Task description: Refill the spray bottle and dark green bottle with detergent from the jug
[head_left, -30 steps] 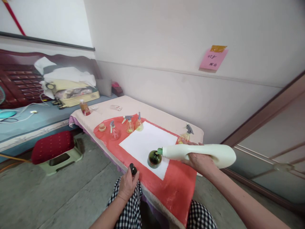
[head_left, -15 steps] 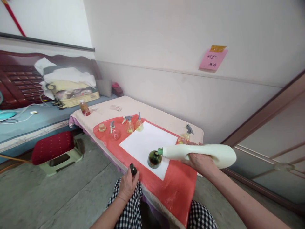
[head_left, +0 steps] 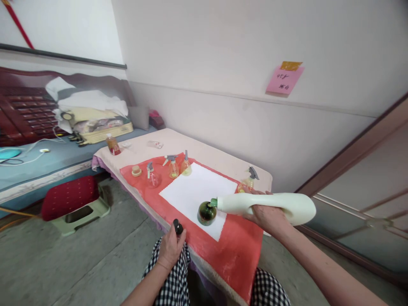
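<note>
My right hand (head_left: 266, 213) grips a large pale green detergent bottle (head_left: 296, 207), tipped on its side with its spout pointing left. The green spout (head_left: 213, 202) meets the mouth of a small round dark green bottle (head_left: 206, 215). That round bottle stands upright on a white cloth (head_left: 194, 182) with scalloped edges, which lies over a red sheet (head_left: 236, 250). In my left hand (head_left: 172, 246), closed near the table's front edge, is a black spray head (head_left: 177, 226); its lower part is hidden by the fingers.
Several clear spray bottles with grey triggers stand around the cloth, such as one spray bottle (head_left: 153, 176) at left and another spray bottle (head_left: 250, 180) behind my right hand. A small tan lidded jar (head_left: 136, 171) and an amber bottle (head_left: 113, 144) stand further left. A red-topped stool (head_left: 72, 197) is on the floor.
Both hands and the tilted detergent bottle hold almost the same place. At the far left, the edge of the red sheet lies slightly further out and flatter.
</note>
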### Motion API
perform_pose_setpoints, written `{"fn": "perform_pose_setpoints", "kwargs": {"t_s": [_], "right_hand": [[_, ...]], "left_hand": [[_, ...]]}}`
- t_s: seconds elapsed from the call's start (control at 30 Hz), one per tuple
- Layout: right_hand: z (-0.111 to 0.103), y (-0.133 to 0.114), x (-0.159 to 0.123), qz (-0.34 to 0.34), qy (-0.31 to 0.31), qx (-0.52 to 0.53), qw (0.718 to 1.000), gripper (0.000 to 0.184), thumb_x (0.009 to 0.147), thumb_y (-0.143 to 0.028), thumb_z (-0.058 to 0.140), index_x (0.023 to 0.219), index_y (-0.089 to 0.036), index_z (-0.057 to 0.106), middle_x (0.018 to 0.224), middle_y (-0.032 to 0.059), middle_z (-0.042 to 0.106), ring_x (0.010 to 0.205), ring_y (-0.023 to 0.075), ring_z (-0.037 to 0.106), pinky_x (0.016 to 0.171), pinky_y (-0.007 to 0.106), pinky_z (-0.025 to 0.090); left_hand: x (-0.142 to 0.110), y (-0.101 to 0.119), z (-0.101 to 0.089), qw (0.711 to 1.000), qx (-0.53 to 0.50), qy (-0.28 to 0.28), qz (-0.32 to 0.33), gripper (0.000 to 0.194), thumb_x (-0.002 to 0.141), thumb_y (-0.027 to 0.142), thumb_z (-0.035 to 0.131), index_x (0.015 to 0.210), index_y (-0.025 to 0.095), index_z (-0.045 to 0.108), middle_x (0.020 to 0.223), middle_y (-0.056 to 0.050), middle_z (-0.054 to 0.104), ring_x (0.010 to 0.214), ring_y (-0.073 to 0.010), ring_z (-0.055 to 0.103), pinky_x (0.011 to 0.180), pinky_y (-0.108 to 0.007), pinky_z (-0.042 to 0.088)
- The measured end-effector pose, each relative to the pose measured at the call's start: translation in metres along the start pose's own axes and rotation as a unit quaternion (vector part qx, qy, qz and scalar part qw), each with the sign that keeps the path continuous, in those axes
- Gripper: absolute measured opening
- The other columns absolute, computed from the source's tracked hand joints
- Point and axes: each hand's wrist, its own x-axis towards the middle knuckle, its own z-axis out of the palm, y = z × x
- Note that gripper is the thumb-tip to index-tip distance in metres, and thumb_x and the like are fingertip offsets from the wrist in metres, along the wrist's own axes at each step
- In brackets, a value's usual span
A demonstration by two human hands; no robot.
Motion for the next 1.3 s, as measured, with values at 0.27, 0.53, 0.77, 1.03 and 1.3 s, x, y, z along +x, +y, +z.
{"fn": "perform_pose_setpoints", "kwargs": {"t_s": [0.27,0.53,0.77,1.03,1.3], "right_hand": [[0.0021,0.0016,-0.0003,0.006,-0.011,0.007,1.000,0.063,0.076,-0.037,0.063,0.136,-0.022,0.047,0.133,0.0138,0.056,0.116,0.0380,0.054,0.094,0.052,0.044],[-0.0018,0.0005,0.0002,-0.003,0.000,0.010,1.000,0.071,0.076,-0.036,0.061,0.142,-0.026,0.037,0.140,0.0107,0.050,0.123,0.0385,0.048,0.099,0.055,0.040],[0.0019,0.0014,-0.0018,0.005,-0.018,0.015,1.000,0.074,0.076,-0.035,0.063,0.143,-0.022,0.034,0.142,0.0150,0.046,0.123,0.0398,0.048,0.092,0.052,0.046],[0.0003,0.0031,-0.0009,-0.006,0.003,0.013,1.000,0.073,0.076,-0.037,0.065,0.142,-0.023,0.036,0.141,0.0144,0.047,0.125,0.0393,0.045,0.097,0.055,0.041],[-0.0039,0.0004,-0.0008,-0.004,0.009,0.008,1.000,0.072,0.075,-0.037,0.064,0.141,-0.023,0.038,0.140,0.0137,0.049,0.125,0.0398,0.045,0.100,0.055,0.038]], "left_hand": [[0.0006,-0.0012,0.0003,1.000,0.010,0.007,0.005,0.048,0.091,0.044,0.042,0.121,0.007,0.050,0.087,-0.014,0.072,0.082,-0.0247,0.070,0.072,-0.033,0.054],[0.0004,-0.0015,0.0004,1.000,0.017,0.003,0.004,0.051,0.092,0.045,0.041,0.121,0.004,0.049,0.085,-0.014,0.072,0.080,-0.0243,0.070,0.070,-0.032,0.054],[0.0001,-0.0014,0.0007,1.000,0.013,0.006,0.006,0.052,0.091,0.045,0.041,0.122,0.005,0.049,0.083,-0.014,0.072,0.078,-0.0241,0.070,0.072,-0.032,0.054],[-0.0002,-0.0026,0.0017,1.000,0.014,0.004,0.002,0.052,0.092,0.045,0.041,0.121,0.004,0.050,0.081,-0.014,0.072,0.076,-0.0244,0.070,0.070,-0.033,0.054],[0.0009,-0.0014,0.0008,1.000,0.020,0.005,0.006,0.051,0.092,0.044,0.042,0.120,0.003,0.051,0.080,-0.014,0.072,0.075,-0.0249,0.070,0.069,-0.033,0.054]]}}
